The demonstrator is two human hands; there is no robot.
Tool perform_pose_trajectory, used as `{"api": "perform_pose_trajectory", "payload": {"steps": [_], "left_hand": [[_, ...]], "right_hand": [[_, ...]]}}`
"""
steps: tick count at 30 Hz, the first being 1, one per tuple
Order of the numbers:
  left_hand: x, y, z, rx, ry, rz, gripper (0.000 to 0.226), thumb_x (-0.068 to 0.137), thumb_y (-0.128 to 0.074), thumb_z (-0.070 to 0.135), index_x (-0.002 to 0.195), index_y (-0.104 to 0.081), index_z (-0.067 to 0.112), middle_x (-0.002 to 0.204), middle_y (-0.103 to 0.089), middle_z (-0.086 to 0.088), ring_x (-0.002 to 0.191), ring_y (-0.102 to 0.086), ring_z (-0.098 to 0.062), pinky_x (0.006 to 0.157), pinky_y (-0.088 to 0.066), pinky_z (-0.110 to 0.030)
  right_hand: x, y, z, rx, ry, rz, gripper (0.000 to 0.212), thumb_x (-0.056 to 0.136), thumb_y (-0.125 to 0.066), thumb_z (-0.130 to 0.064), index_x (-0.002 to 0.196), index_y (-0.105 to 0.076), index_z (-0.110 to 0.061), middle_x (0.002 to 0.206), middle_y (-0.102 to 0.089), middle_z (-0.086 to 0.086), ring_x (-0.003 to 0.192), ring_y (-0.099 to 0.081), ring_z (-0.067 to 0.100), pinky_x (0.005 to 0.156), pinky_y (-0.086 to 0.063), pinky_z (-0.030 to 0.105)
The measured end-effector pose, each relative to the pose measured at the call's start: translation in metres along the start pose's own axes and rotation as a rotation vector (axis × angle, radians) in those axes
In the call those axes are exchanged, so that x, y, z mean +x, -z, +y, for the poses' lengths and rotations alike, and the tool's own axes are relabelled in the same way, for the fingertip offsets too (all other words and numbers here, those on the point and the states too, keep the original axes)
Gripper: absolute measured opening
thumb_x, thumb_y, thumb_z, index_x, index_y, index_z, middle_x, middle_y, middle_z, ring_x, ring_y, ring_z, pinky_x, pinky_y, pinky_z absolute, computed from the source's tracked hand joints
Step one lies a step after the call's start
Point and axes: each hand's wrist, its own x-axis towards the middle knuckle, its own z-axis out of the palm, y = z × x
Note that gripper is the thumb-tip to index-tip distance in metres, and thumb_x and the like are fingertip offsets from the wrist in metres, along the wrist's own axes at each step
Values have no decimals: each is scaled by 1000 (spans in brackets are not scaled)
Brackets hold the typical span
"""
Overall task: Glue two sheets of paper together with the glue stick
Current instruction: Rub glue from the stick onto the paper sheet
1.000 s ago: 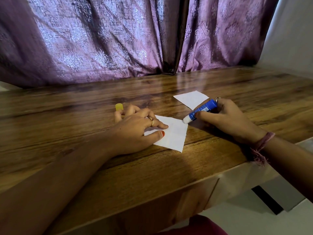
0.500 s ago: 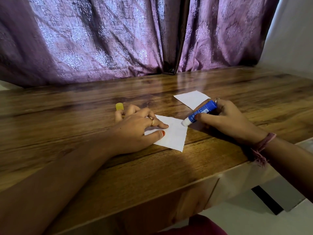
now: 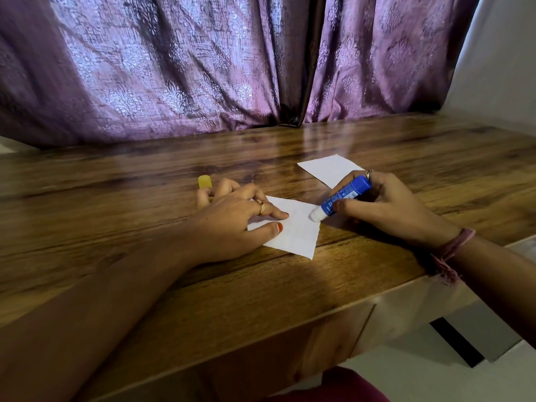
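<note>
A small white sheet of paper (image 3: 295, 230) lies on the wooden table (image 3: 145, 227) in front of me. My left hand (image 3: 232, 219) rests flat on its left part, with thumb and a finger pressing it down. My right hand (image 3: 385, 207) grips a blue glue stick (image 3: 345, 195), tilted, with its white tip touching the paper's right corner. A second white sheet (image 3: 327, 169) lies a little farther back, partly hidden behind my right hand. The yellow cap (image 3: 204, 181) sits on the table just beyond my left fingers.
Purple patterned curtains (image 3: 203, 68) hang along the table's far edge. A pale wall (image 3: 499, 53) rises at the right. The table's near edge (image 3: 290, 323) runs diagonally below my arms, with light floor beyond it at the lower right.
The glue stick's tip has slid a short way left and down along the paper's right corner. My left hand has stayed pressed on the sheet.
</note>
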Motion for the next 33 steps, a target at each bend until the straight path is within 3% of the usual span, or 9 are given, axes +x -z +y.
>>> {"api": "perform_pose_trajectory", "payload": {"steps": [5, 9, 14, 20, 24, 33], "left_hand": [[1, -1, -1, -4, -4, -1, 29, 89, -42, 58, 115, -56, 56, 116, -43, 27, 111, -19, 0, 92, -12, -38], [2, -1, -2, 3, -8, 0, 30, 89, -42, 58, 115, -56, 56, 116, -43, 27, 109, -19, 0, 87, -10, -35], [2, -3, -2, 8, -8, 7, 30, 88, -42, 60, 114, -56, 56, 115, -44, 27, 109, -20, 0, 79, -7, -30], [2, -3, -3, 15, -8, 12, 30, 88, -43, 59, 114, -56, 56, 115, -44, 27, 107, -19, 0, 79, -7, -30], [3, -3, -3, 20, -13, 5, 29, 88, -42, 60, 114, -55, 57, 116, -44, 27, 108, -20, 0, 77, -7, -29], [3, -3, -4, 14, -12, 7, 29, 88, -42, 59, 114, -56, 56, 116, -43, 26, 108, -19, 1, 82, -7, -31]], "right_hand": [[-1, 0, -1, 6, 22, -6, 10, 82, -66, -3, 91, -70, -3, 95, -68, 25, 90, -63, 41, 83, -51, 49], [-2, -1, -5, -13, 53, -34, 11, 82, -66, 2, 89, -70, -6, 92, -69, 23, 80, -65, 28, 75, -52, 34], [-3, -1, -5, -7, 75, -44, 11, 82, -66, 2, 87, -70, -7, 90, -69, 23, 84, -61, 41, 76, -50, 43], [-4, -1, -8, -2, 83, -56, 19, 82, -66, 5, 83, -70, -14, 85, -70, 18, 74, -61, 25, 70, -48, 31], [-5, -1, -9, -31, 95, -93, 12, 82, -67, 4, 87, -69, -6, 87, -67, 26, 81, -59, 45, 74, -49, 48], [-6, 0, -7, 5, 91, -116, 15, 82, -67, 5, 88, -70, -8, 87, -68, 25, 83, -61, 45, 74, -51, 48]]}}
